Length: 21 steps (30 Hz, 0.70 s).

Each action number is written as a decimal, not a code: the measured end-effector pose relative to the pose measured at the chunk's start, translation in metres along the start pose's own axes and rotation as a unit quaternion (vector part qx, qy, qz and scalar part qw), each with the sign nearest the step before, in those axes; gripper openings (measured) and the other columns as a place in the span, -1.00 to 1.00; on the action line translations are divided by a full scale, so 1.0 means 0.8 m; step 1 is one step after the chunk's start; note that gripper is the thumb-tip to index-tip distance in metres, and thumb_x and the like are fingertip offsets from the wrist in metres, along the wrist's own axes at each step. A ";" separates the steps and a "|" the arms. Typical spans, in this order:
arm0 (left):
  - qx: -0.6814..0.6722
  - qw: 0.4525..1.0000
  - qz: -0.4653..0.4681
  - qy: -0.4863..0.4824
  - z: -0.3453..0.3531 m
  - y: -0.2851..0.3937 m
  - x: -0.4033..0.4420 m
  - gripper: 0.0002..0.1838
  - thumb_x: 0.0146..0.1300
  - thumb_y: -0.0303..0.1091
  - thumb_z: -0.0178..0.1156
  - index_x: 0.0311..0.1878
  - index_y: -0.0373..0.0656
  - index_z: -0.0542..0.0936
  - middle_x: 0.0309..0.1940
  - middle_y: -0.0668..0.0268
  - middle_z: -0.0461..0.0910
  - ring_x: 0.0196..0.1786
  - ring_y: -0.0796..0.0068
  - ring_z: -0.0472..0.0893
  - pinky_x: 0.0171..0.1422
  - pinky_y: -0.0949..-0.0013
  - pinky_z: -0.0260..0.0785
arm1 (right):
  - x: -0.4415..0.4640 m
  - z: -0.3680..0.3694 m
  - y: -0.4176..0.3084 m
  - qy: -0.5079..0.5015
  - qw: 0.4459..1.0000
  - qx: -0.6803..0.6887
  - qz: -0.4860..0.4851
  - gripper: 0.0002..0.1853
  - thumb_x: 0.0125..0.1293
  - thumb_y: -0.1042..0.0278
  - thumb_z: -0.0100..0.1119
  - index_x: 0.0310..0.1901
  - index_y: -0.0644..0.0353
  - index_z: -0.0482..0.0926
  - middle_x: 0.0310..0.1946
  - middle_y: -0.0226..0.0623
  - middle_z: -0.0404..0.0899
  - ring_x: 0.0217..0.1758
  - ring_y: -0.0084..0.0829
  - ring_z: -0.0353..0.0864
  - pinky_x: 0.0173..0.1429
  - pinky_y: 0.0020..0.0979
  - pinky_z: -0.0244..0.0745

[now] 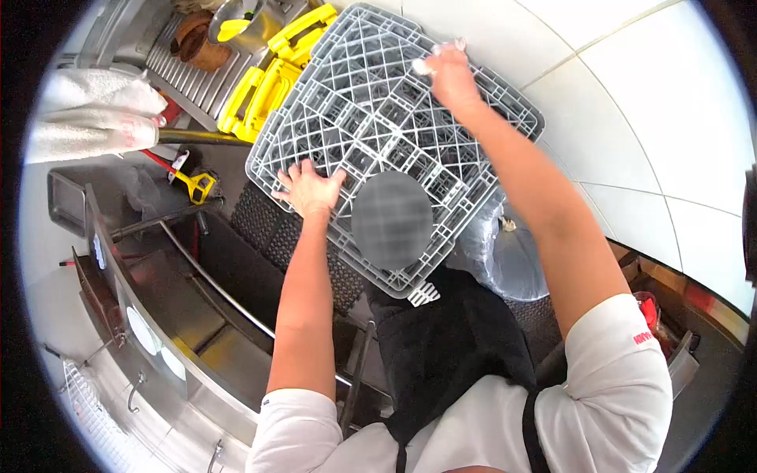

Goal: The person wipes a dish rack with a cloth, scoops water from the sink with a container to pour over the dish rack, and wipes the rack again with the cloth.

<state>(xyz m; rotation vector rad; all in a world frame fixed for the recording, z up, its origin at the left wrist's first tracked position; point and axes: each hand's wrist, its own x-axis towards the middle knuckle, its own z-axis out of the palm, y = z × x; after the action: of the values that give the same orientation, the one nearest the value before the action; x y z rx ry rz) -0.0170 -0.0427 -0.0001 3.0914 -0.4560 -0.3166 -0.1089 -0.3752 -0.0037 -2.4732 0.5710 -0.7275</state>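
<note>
A grey plastic lattice crate (378, 102) fills the upper middle of the head view, directly in front of my body. My left hand (311, 189) rests on its near left edge with the fingers spread over the lattice. Near the far right side of the crate, my right hand (453, 75) is closed round a bit of white cloth (423, 67) that shows at its fingers. A grey blurred oval covers part of the crate's near side and hides what lies there.
Yellow plastic holders (260, 98) stand left of the crate, by a ribbed metal drainer (169, 79) with a metal pot (256, 27). White towels (95, 118) hang at left. A steel sink unit (165, 276) is lower left. A clear plastic bag (512, 260) lies right; tiled wall (623, 102) behind.
</note>
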 end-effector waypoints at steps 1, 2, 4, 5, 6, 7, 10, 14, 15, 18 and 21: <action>0.000 1.000 -0.002 -0.022 -0.004 0.002 0.001 -0.14 -0.04 0.27 0.37 0.28 -0.07 0.55 0.42 0.11 0.39 0.61 -0.15 0.07 0.56 -0.58 -0.28 | -0.016 -0.001 -0.039 -0.052 0.983 0.133 0.114 -0.87 0.29 0.39 0.19 -0.22 0.17 0.69 -0.12 -0.03 0.62 -0.03 -0.10 0.63 0.19 -0.14 0.51; 0.009 1.000 -0.002 -0.028 -0.005 0.002 0.000 -0.14 -0.05 0.27 0.37 0.29 -0.06 0.55 0.43 0.11 0.39 0.61 -0.14 0.07 0.57 -0.58 -0.28 | -0.038 0.007 -0.077 -0.088 0.971 0.180 0.131 -0.88 0.29 0.41 0.18 -0.20 0.14 0.70 -0.07 -0.05 0.62 0.04 -0.09 0.61 0.23 -0.14 0.49; -0.002 1.000 -0.005 -0.018 -0.002 0.002 -0.001 -0.12 -0.09 0.28 0.40 0.28 -0.06 0.56 0.44 0.09 0.38 0.63 -0.12 0.05 0.59 -0.55 -0.30 | -0.090 0.033 -0.141 -0.140 0.969 0.186 0.077 -0.86 0.28 0.43 0.19 -0.18 0.10 0.71 0.00 -0.06 0.62 0.19 -0.08 0.58 0.34 -0.15 0.46; -0.004 1.000 -0.005 -0.012 -0.001 0.001 0.003 -0.12 -0.09 0.28 0.40 0.28 -0.06 0.56 0.44 0.09 0.38 0.63 -0.12 0.05 0.59 -0.55 -0.30 | -0.132 0.054 -0.154 -0.176 0.966 0.184 -0.041 -0.86 0.26 0.41 0.20 -0.19 0.11 0.71 0.00 -0.09 0.63 0.22 -0.08 0.57 0.37 -0.15 0.45; -0.006 1.000 -0.004 -0.008 0.003 -0.001 0.004 -0.12 -0.09 0.28 0.40 0.28 -0.06 0.56 0.44 0.10 0.38 0.63 -0.12 0.05 0.59 -0.55 -0.29 | -0.165 0.066 -0.162 -0.211 0.948 0.177 -0.157 -0.86 0.24 0.39 0.22 -0.21 0.11 0.71 0.00 -0.11 0.64 0.25 -0.07 0.56 0.39 -0.15 0.45; -0.009 1.000 -0.003 -0.006 0.004 -0.001 0.003 -0.12 -0.09 0.28 0.40 0.28 -0.05 0.56 0.44 0.10 0.38 0.63 -0.12 0.05 0.59 -0.55 -0.29 | -0.172 0.056 -0.169 -0.232 0.940 0.153 -0.196 -0.87 0.22 0.38 0.23 -0.23 0.11 0.72 0.00 -0.14 0.65 0.25 -0.09 0.57 0.40 -0.17 0.44; -0.001 1.000 0.002 -0.003 0.012 -0.006 0.004 -0.13 -0.09 0.27 0.40 0.27 -0.04 0.57 0.44 0.11 0.39 0.63 -0.13 0.06 0.59 -0.56 -0.29 | -0.145 0.045 -0.140 -0.235 0.939 0.159 -0.192 -0.84 0.20 0.30 0.25 -0.24 0.16 0.68 -0.01 -0.18 0.65 0.17 -0.11 0.58 0.36 -0.19 0.45; 0.021 1.000 -0.001 -0.010 0.004 0.002 -0.001 -0.12 0.00 0.28 0.35 0.34 -0.06 0.53 0.43 0.14 0.40 0.62 -0.07 0.08 0.58 -0.54 -0.27 | -0.044 -0.009 -0.058 -0.190 0.978 0.059 -0.054 -0.79 0.19 0.30 0.31 -0.12 0.05 0.71 -0.11 -0.17 0.68 0.09 -0.17 0.61 0.28 -0.18 0.46; 0.025 1.000 0.003 -0.008 0.003 0.002 -0.001 -0.12 0.02 0.30 0.33 0.35 -0.06 0.53 0.44 0.14 0.39 0.62 -0.08 0.08 0.58 -0.54 -0.27 | -0.023 -0.017 -0.031 -0.135 0.976 -0.092 -0.143 -0.77 0.23 0.34 0.32 -0.06 0.01 0.72 -0.04 -0.15 0.70 0.15 -0.17 0.63 0.37 -0.19 0.46; 0.025 0.999 -0.003 -0.028 -0.001 0.004 -0.001 -0.09 0.02 0.30 0.33 0.38 -0.06 0.51 0.45 0.12 0.38 0.62 -0.10 0.07 0.57 -0.54 -0.28 | -0.040 0.004 -0.026 0.032 0.985 -0.085 -0.149 -0.75 0.28 0.31 0.28 -0.01 0.00 0.74 -0.01 -0.11 0.68 0.07 -0.14 0.63 0.25 -0.17 0.52; 0.017 1.000 -0.001 -0.004 0.008 0.000 0.002 -0.13 -0.04 0.27 0.33 0.30 -0.08 0.54 0.41 0.08 0.41 0.61 -0.14 0.09 0.57 -0.56 -0.29 | -0.119 0.039 -0.124 -0.149 0.844 0.445 0.260 -0.76 0.40 0.28 0.08 -0.07 0.17 0.68 -0.05 -0.13 0.66 -0.01 -0.22 0.63 0.16 -0.27 0.52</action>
<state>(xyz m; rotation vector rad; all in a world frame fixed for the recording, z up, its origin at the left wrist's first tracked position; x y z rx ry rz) -0.0170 -0.0430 -0.0065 3.1244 -0.4625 -0.3252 -0.1393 -0.2377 -0.0070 -1.4196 0.5696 -0.2637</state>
